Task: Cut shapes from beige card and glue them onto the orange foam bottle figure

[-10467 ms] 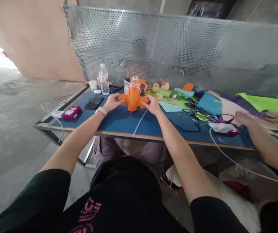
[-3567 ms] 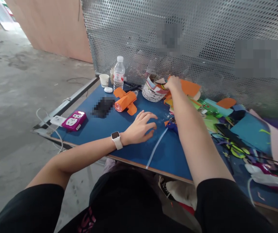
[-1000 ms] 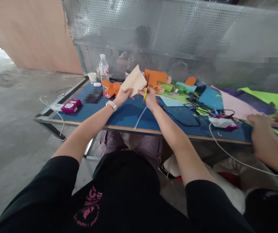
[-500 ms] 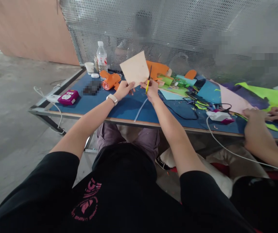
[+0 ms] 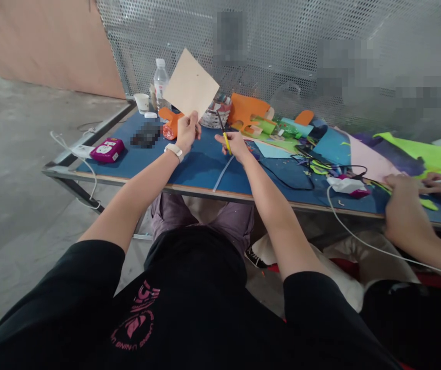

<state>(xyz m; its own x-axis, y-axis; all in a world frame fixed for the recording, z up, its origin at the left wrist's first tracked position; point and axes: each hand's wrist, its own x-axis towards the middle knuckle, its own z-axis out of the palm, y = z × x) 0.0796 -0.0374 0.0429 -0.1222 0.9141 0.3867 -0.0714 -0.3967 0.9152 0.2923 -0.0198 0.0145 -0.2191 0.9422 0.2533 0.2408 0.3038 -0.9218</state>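
My left hand pinches the lower corner of a pale beige square sheet, held up and tilted above the table. Yellow-handled scissors are in my right hand, their dark blades pointing up and away from me. The sheet and the scissors are apart. Below my right hand a narrow pale strip lies on the blue table. Just left of my left hand is an orange paper piece. A round woven-looking container stands behind the scissors.
A water bottle, paper cup and purple box stand on the left. Coloured paper and scraps, cables and a white plug cover the right. A co-worker's hand rests there. Perforated metal rises behind.
My left hand has moved left with the sheet, raising and turning it. My right hand has come away from the sheet with the scissors, uncovering the container behind.
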